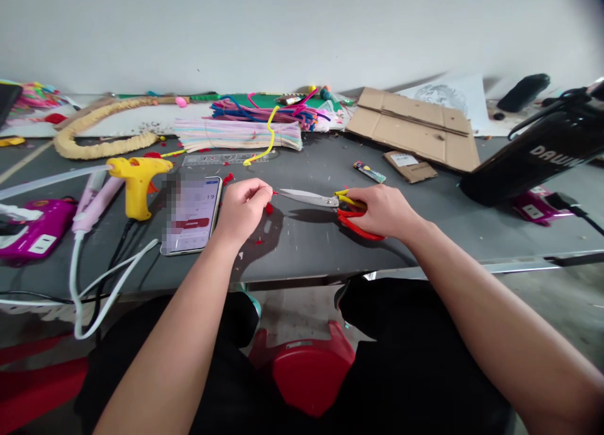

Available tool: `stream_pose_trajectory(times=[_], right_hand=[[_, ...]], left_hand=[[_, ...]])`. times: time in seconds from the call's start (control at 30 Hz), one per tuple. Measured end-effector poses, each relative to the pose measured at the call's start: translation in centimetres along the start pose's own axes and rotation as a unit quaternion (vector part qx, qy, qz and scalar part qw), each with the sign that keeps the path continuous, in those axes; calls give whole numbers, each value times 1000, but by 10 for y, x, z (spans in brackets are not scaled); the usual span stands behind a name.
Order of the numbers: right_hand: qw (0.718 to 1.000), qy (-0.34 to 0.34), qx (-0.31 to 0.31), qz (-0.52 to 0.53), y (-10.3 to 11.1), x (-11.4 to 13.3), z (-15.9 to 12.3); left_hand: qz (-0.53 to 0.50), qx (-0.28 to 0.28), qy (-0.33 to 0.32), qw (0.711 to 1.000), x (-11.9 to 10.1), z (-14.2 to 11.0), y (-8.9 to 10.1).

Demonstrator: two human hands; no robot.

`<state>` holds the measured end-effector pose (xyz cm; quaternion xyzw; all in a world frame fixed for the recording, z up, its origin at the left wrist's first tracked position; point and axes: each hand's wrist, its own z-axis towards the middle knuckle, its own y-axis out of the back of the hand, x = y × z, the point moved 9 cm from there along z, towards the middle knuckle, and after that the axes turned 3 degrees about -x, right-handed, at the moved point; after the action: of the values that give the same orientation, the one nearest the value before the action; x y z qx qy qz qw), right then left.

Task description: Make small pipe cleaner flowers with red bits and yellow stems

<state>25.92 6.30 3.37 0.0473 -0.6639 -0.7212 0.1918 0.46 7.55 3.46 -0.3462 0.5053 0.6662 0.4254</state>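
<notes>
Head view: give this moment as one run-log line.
left hand: pinching red piece; right hand: holding scissors; blades: toward red piece; phone: lit

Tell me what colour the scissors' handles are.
The scissors' handles are orange-red and yellow, seen best in the head view.

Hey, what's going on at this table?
A person's right hand holds scissors, the blades pointing toward the left hand, which pinches a small red piece. Red scraps lie nearby on the gray table. A yellow glue gun and a phone sit to the left.
</notes>
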Motion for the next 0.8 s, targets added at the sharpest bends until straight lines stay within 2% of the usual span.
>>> stream_pose_trajectory(times=[0.8], right_hand=[[1000,9,0,5,0,3,2]], left_hand=[[-11,10,-16,1000,-2,1,-1]])
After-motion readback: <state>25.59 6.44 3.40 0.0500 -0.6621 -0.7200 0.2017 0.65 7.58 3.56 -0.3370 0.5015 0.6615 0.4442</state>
